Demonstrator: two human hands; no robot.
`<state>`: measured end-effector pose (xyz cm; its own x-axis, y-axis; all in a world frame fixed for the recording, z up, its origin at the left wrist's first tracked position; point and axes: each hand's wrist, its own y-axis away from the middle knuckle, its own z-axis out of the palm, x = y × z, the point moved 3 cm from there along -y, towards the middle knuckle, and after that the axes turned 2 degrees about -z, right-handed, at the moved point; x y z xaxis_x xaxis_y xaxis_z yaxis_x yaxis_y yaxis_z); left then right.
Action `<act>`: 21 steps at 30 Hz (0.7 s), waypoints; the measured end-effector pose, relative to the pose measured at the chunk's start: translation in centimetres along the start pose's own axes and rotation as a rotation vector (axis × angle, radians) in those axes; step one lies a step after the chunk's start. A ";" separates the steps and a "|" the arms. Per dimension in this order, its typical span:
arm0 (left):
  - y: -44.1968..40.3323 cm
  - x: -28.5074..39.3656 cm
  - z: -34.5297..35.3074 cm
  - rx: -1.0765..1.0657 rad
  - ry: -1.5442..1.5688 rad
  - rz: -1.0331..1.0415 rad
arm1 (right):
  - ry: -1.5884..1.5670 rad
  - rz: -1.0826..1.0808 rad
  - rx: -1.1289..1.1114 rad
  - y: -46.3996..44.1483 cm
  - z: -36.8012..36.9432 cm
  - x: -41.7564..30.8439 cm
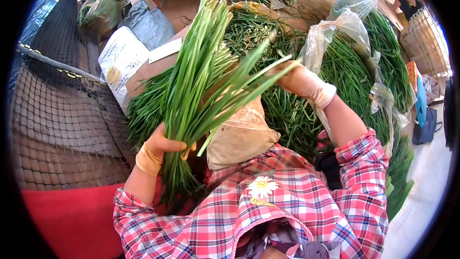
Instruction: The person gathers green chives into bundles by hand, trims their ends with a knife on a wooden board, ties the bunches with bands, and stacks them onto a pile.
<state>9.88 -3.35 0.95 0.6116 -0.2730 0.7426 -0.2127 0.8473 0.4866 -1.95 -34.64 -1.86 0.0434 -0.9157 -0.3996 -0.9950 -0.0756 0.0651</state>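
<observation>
My left hand [160, 149], in a pale glove with the fingertips bare, is closed round a thick bunch of garlic chives [187, 86]. The bunch stands upright, pale cut ends at the top and dark leaf tips hanging below the fist. Several stalks [249, 88] fan out from it towards the right. At their far end is my right hand [301, 84], gloved the same way, its fingers closed on the ends of these stalks. Behind the held bunch, a pile of chives [151, 98] lies on a board. A dirty tan cloth [239, 136] covers my lap.
Large heaps of chives [342, 74] lie to the right, partly under clear plastic bags [352, 24]. Loose trimmings [287, 115] cover the area ahead. On the left are a black mesh [62, 120], a metal bar [60, 62] and a white printed sack [122, 60]. A woven basket [424, 43] stands far right.
</observation>
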 end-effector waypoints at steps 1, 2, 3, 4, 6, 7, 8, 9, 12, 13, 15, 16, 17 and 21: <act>0.4 -0.2 -0.4 -0.004 0.005 0.000 | -0.478 0.396 0.031 2.8 0.5 1.6; 0.8 -0.4 -0.7 -0.006 0.009 -0.001 | -0.172 0.451 -0.077 4.6 1.8 3.6; 1.2 -0.3 -0.7 0.011 0.018 0.020 | 0.050 0.649 -0.168 6.9 2.6 4.4; 1.5 0.1 -0.5 0.010 0.018 0.022 | 0.245 0.630 -0.470 9.4 5.7 5.8; 1.9 1.4 0.0 0.035 -0.001 0.050 | 0.406 0.464 -0.720 12.4 7.7 3.8; 1.9 1.9 0.1 0.046 -0.016 0.088 | 0.474 0.270 -0.373 12.6 7.9 1.8; 1.7 2.3 0.3 0.046 -0.020 0.087 | 0.386 0.190 -0.261 10.9 5.5 -2.2; 1.6 2.8 0.5 0.015 -0.040 0.118 | 0.163 0.131 -0.171 9.7 4.5 -4.9; 1.5 4.8 2.2 -0.017 -0.066 0.177 | -0.728 -0.013 -0.403 6.0 4.4 -11.1; 1.5 5.4 2.6 -0.016 -0.110 0.199 | -0.794 -0.178 -0.201 4.6 6.0 -12.1; 2.1 6.6 3.0 -0.015 -0.194 0.193 | -1.354 -0.198 -0.133 0.7 4.8 -13.3; 2.7 7.3 3.0 -0.001 -0.192 0.193 | -1.544 -0.210 -0.115 -1.5 4.5 -13.3; 3.2 7.8 2.8 0.074 -0.268 0.169 | -1.852 -0.168 -0.060 -4.4 5.2 -11.6; 3.5 9.0 -2.0 0.284 -0.796 0.214 | -2.221 -0.378 0.164 -7.1 1.3 -11.4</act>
<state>16.16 -1.96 8.41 -0.1550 -0.4476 0.8807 -0.5088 0.8003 0.3172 4.46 -23.19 1.08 0.1513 0.8840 -0.4423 -0.9695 0.0453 -0.2411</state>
